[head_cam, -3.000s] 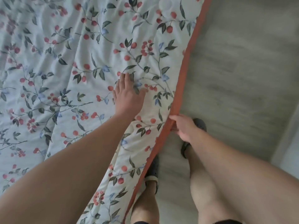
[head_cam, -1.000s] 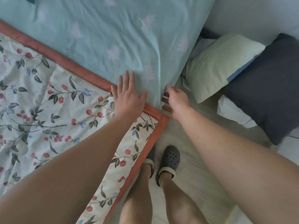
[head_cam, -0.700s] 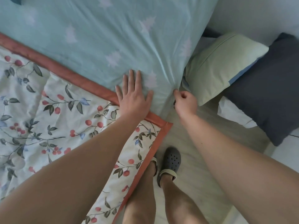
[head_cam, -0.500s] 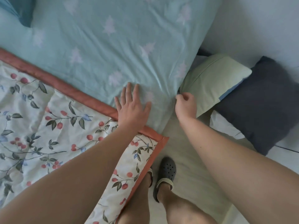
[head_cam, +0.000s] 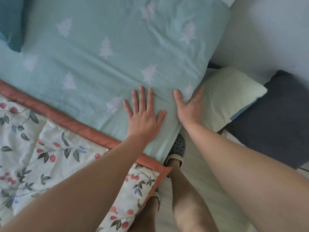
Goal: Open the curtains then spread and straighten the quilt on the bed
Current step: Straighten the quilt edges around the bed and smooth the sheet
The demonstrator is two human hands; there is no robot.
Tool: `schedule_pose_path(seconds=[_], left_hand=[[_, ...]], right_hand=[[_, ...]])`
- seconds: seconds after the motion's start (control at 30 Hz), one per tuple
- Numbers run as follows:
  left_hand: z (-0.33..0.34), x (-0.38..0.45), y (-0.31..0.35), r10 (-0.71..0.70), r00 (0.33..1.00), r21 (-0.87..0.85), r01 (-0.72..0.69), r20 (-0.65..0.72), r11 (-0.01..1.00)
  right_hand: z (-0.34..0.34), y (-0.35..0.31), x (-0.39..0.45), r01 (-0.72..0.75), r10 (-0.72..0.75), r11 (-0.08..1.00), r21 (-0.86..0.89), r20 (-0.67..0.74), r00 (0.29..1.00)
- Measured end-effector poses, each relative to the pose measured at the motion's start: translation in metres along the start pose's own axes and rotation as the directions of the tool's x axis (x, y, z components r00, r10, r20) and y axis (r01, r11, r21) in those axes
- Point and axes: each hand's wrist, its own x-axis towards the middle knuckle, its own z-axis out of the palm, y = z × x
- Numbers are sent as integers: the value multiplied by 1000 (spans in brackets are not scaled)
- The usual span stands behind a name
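Both hands lie flat on the pale green bed sheet [head_cam: 103, 67], which is printed with white fir trees. Left hand [head_cam: 143, 114]: palm down, four fingers straight and close together pointing to 12 o'clock, thumb splayed toward 2 o'clock; it presses the sheet and holds nothing. Right hand [head_cam: 189, 106]: palm down at the very edge of the mattress, at 3 o'clock from the left hand and just beside it without touching; thumb pointing to 11 o'clock on the sheet, fingers straight toward 1 o'clock over the rounded side of the mattress, so that their tips are partly hidden; it also grasps nothing. Both bare forearms run in from the lower corners, the left from 7 o'clock, the right from 5 o'clock.

Floral quilt [head_cam: 41, 164]: white with red berries and grey-green leaves, bound in a terracotta border [head_cam: 70, 121], occupying the region at 8 o'clock from the hands. Its upper edge runs diagonally from the left margin down to a corner [head_cam: 164, 170] at the bedside, at 6 o'clock from the left hand; the left forearm crosses this border. Sheet is bare above it.

Dark teal pillow [head_cam: 10, 22]: at the 10 o'clock corner. Light green pillow [head_cam: 227, 97] and dark grey cushion [head_cam: 275, 123]: on the floor at 3 o'clock, the green one just beside the right hand. Grey clog [head_cam: 177, 148]: worn on a foot beside the bed, below the right wrist.
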Motion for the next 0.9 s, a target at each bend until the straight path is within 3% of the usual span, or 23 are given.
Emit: schedule_pose_path(seconds=[0.1, 0.2, 0.3, 0.4, 0.5, 0.67, 0.77, 0.83, 0.9], left_hand=[[-11, 32, 12, 118, 992, 39, -117, -49, 992], [-19, 87, 41, 136, 989, 64, -132, -56, 989], [-9, 109, 72, 53, 996, 89, -47, -68, 995], [-2, 115, 86, 14, 996, 96, -5, -93, 995], [-4, 115, 83, 15, 995, 80, -7, -103, 997], [-20, 138, 104, 85, 994, 43, -82, -74, 996], [-24, 163, 121, 106, 993, 99, -100, -60, 990], [-20, 167, 123, 92, 995, 137, -87, -34, 987], [-25, 161, 124, 160, 987, 129, -160, 5, 979]], right_hand=[[-29, -17, 25, 92, -103, 991, -98, -114, 988], [-50, -54, 84, 370, -421, 883, -290, -139, 896], [-59, -75, 135, 565, -609, 652, -505, 95, 787], [-83, -64, 169, 593, -551, 547, -590, 279, 786], [-95, -59, 176, 586, -509, 557, -589, 316, 801], [-80, -84, 157, 509, -537, 662, -551, 125, 834], [-80, -91, 171, 465, -442, 705, -535, 181, 878], [-87, -86, 185, 498, -425, 752, -431, 262, 867], [-100, -84, 192, 443, -393, 815, -373, 205, 896]])
